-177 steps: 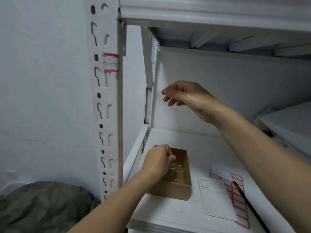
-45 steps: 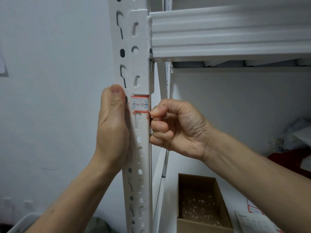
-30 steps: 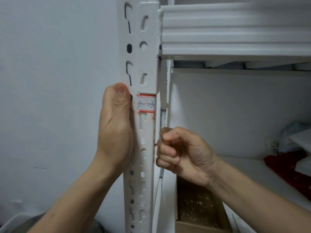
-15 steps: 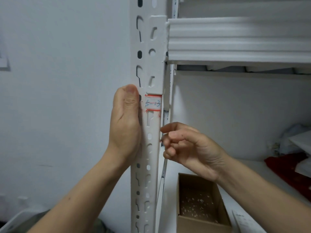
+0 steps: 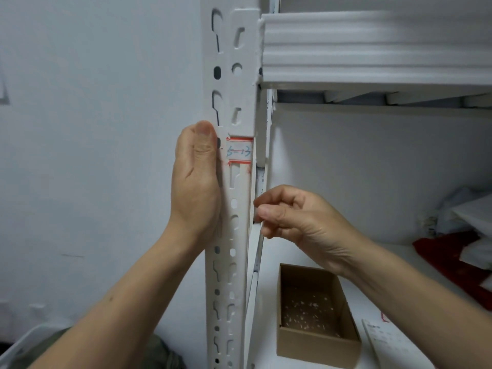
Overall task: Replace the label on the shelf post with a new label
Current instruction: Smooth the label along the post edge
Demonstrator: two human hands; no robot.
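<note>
The shelf post (image 5: 231, 235) is metal under smooth white paint with a faint sheen, and the label (image 5: 239, 151) on it looks like thin matt paper. The box (image 5: 316, 342) is plain brown cardboard, matt; the red heap (image 5: 452, 259) looks like soft cloth.

Just below the right hand (image 5: 300, 219), an open brown cardboard box (image 5: 316, 347) on the white shelf board (image 5: 269, 294), small white scraps (image 5: 308, 312) scattered over its floor. Right of the box, under that forearm, a white printed sheet (image 5: 391, 342) flat on the board. Well to the right of the same hand, red cloth (image 5: 458, 262) beneath crumpled white bags (image 5: 468, 211). Far below the left hand (image 5: 195, 182), olive-green fabric (image 5: 162, 352) against the pale wall (image 5: 93, 102). High above the right hand, a ribbed white shelf beam (image 5: 372, 49)
</note>
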